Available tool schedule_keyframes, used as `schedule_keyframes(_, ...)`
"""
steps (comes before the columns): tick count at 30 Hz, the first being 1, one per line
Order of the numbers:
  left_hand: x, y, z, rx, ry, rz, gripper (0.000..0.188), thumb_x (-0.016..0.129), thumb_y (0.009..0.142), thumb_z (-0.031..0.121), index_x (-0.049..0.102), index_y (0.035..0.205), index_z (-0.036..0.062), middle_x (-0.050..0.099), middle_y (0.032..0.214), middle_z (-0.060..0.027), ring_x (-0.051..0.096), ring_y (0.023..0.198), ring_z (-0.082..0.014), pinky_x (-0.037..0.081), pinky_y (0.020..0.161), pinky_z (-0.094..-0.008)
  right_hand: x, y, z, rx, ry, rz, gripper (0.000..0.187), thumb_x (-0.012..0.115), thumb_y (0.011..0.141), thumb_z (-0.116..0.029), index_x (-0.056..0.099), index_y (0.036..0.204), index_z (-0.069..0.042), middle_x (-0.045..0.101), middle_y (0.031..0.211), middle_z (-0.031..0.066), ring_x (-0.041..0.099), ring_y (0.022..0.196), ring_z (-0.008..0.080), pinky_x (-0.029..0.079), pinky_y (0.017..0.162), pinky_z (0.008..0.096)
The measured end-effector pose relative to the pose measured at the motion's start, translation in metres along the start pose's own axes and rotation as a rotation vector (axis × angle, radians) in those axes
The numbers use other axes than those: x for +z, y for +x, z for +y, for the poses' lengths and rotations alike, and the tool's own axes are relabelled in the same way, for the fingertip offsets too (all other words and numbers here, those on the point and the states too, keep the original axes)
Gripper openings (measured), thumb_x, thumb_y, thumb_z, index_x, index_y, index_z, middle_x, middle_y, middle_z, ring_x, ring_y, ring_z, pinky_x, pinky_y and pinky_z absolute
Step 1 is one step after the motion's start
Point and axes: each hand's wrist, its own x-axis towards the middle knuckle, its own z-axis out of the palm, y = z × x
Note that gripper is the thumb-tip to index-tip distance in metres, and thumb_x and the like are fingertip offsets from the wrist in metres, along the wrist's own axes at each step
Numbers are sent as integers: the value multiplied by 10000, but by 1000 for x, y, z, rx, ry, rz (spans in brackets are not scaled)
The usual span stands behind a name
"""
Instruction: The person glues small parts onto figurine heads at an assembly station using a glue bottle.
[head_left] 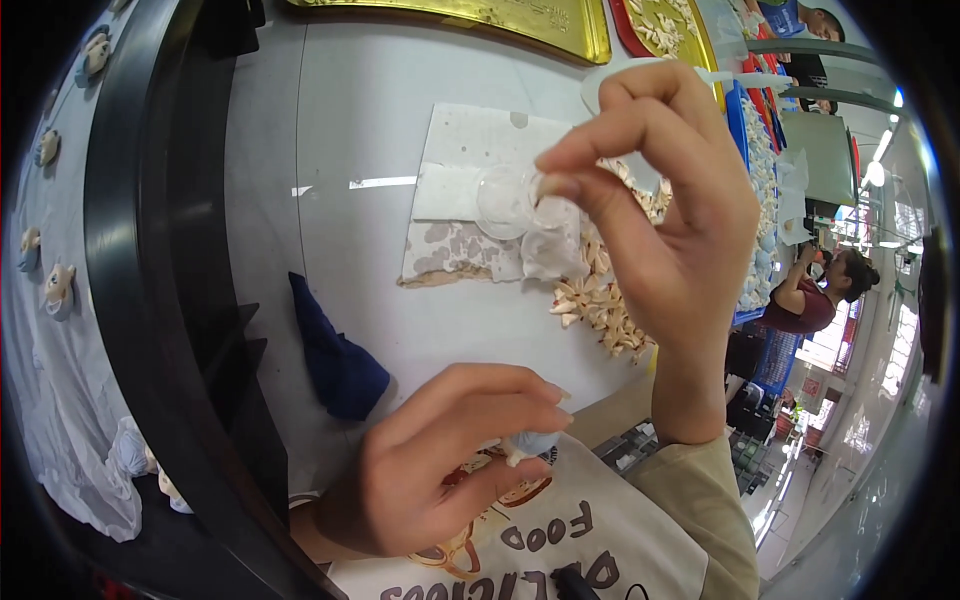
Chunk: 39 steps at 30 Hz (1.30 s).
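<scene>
My left hand (450, 450), low in the middle, curls its fingers round a small figurine (532, 442) with a pale blue part, mostly hidden by the fingers. Higher up, my right hand (670, 200) is closed in a pinch of thumb and forefinger; what is between the tips, if anything, is too small to make out. Below those fingertips lies a clear round dish (500, 205) on a stained white pad (460, 140). A crumpled white tissue (553, 252) touches the pad's right side. Many small cream-coloured pieces with dark tips (600, 310) are heaped beside it.
A dark blue cloth (335, 355) lies on the white table at left. Gold trays (500, 20) stand at the far edge, and a blue crate (745, 130) of small parts at right. A black rack (150, 250) with small figures borders the left. Other people sit beyond.
</scene>
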Motion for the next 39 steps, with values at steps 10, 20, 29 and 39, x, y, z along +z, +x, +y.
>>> schedule_keyframes(10, 7, -8, -1, 28, -127, 138, 414, 664, 714, -131, 556, 1099, -23, 521, 1133, -162, 566, 1047, -233, 501, 852, -292, -23, -55, -44, 143, 421, 108, 143, 711, 672, -18, 590, 729, -68, 442, 815, 54, 419, 748, 144, 339, 664, 251)
schedule_keyframes(20, 13, -9, -4, 86, -29, 258, 434, 809, 674, 91, 517, 984, 12, 514, 1027, -146, 587, 885, -178, 529, 778, -288, 3, -89, -49, 251, 771, 30, 255, 738, 623, 33, 624, 826, -73, 500, 834, 62, 477, 737, 181, 365, 636, 258)
schedule_keyframes(29, 12, -16, -7, 127, 53, 267, 386, 737, 651, -94, 585, 1001, -34, 577, 1013, -156, 576, 937, -186, 479, 806, -250, 21, -94, -52, 99, 549, 188, 187, 719, 674, -31, 567, 773, -77, 507, 777, 34, 463, 690, 179, 325, 612, 293)
schedule_keyframes(39, 16, -14, -6, 94, -57, 328, 400, 781, 639, -45, 594, 993, -25, 551, 1060, -161, 572, 956, -210, 476, 843, -283, 20, -97, -52, 135, 485, 290, 163, 678, 716, 10, 593, 833, -63, 533, 816, 65, 493, 714, 182, 374, 654, 286)
